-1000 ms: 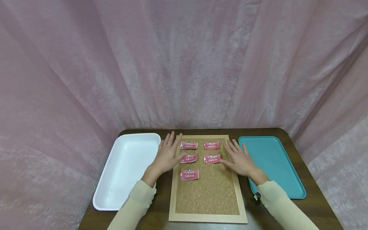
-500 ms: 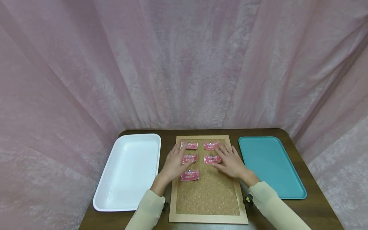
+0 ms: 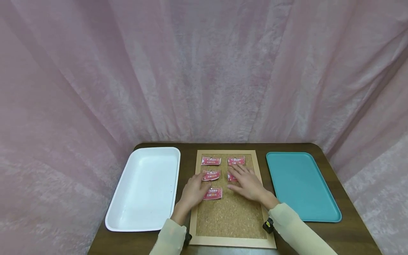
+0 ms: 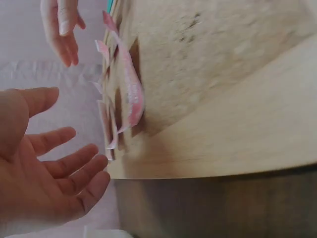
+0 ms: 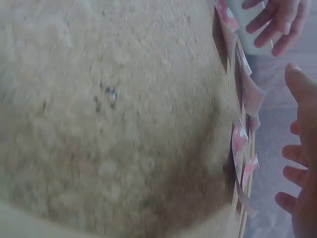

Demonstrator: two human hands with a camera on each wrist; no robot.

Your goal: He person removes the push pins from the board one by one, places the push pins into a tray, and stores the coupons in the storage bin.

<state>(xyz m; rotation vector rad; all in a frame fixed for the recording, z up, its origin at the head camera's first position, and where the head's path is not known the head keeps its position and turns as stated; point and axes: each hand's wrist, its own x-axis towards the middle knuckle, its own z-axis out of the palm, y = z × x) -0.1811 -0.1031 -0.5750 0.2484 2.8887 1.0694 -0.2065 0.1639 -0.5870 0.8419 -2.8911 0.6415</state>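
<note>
A wood-framed corkboard (image 3: 232, 219) bears several pink paper coupons in two columns, fixed by small pins at their top edges. My left hand (image 3: 193, 193) hovers over the board's left side, nearest the lowest left coupon (image 3: 214, 193) and the middle left coupon (image 3: 211, 175). Above the right column is my right hand (image 3: 248, 185), partly covering the lower right coupon (image 3: 232, 176) and the bottom of the top right coupon (image 3: 236, 160). Both wrist views show relaxed, spread fingers raised off the cork, with nothing held. The top left coupon (image 3: 211, 161) is fully visible.
To the left of the board stands a deep white tray (image 3: 145, 191). A shallow teal tray (image 3: 302, 187) lies to its right. All rest on a dark brown table (image 3: 188, 156), with a pink curtain (image 3: 204, 71) behind.
Both hands have moved inward over the corkboard and toward its near edge. The left hand has come away from beside the white tray, uncovering the upper left coupons. The coupons stay pinned.
</note>
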